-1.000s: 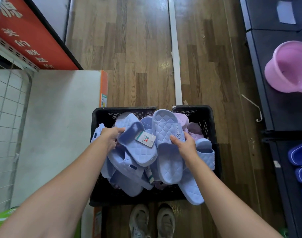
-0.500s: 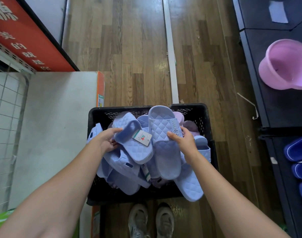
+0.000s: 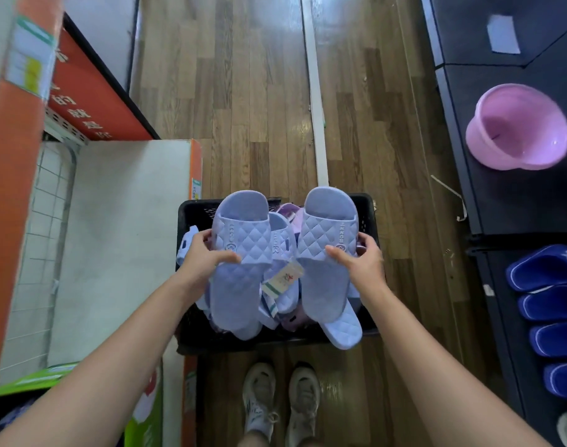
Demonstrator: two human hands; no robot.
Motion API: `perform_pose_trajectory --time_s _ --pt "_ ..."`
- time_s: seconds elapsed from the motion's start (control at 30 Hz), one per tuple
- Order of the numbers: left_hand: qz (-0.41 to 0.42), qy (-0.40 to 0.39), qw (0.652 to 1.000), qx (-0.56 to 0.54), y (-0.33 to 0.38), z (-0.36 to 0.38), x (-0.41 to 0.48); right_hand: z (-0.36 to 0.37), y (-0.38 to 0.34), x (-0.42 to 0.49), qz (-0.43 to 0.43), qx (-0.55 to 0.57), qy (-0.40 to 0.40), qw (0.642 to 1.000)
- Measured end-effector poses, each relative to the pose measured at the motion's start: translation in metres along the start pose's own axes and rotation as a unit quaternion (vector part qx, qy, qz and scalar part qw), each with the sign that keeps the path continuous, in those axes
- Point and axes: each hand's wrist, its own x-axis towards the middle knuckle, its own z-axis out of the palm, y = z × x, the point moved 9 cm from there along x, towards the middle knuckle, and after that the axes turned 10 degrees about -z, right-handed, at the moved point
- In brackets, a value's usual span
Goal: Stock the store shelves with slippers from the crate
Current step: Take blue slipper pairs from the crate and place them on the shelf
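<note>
The brown wooden floor point(image 3: 243, 91) runs down the middle like a path, so a person can walk between the shelves.

On the right is a long black store shelf point(image 3: 517, 204). A row of dark blue rubber slippers point(image 3: 546, 269) sits side by side on its lower part, so this looks like a place where slippers go. A round pink plastic tub point(image 3: 517, 127) sits further along it.

On the left is a pale flat shelf board with an orange edge point(image 3: 124, 237).

The black plastic crate with holes in its walls point(image 3: 369, 217) sits on the floor, just in front of the person's pale lace-up shoes point(image 3: 259, 388). That keeps it close, so the reach is short. More light blue and light purple slippers lie in a jumble inside it.

Two light blue slippers with a bumpy diamond pattern are up above the pile, toes pointing away. The left hand point(image 3: 201, 256) holds the left light blue slipper point(image 3: 240, 279) by its side, with the thumb on the wide strap. The right hand point(image 3: 363, 259) holds the right light blue slipper point(image 3: 327, 227) the same way. They sit next to each other like a pair, I think to check that they match before they go on a shelf.

A small paper tag point(image 3: 282, 277) hangs between the two slippers. I cannot tell which one it is tied to.
</note>
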Motion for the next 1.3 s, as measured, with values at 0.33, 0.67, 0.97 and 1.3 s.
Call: perform_pose_trajectory --time_s 0.33,0.67,0.97,1.3 --pt "0.15 -0.055 0.987 0.037 0.11 0.006 -0.164 -0.072 -0.142 -0.086 -0.1 0.052 -0.018 0.993" --pt "0.273 -0.151 0.949 0.042 0.224 0.05 -0.333 -0.213 -0.291 -0.185 -0.222 0.088 0.069 0.969" --pt "0.34 -0.291 0.889 0.096 0.274 0.146 -0.463 -0.345 -0.33 -0.273 -0.274 0.087 0.191 0.939" --pt "0.399 -0.412 0.806 0.147 0.261 0.301 -0.598 -0.502 -0.309 -0.388 -0.307 0.083 0.334 0.887"
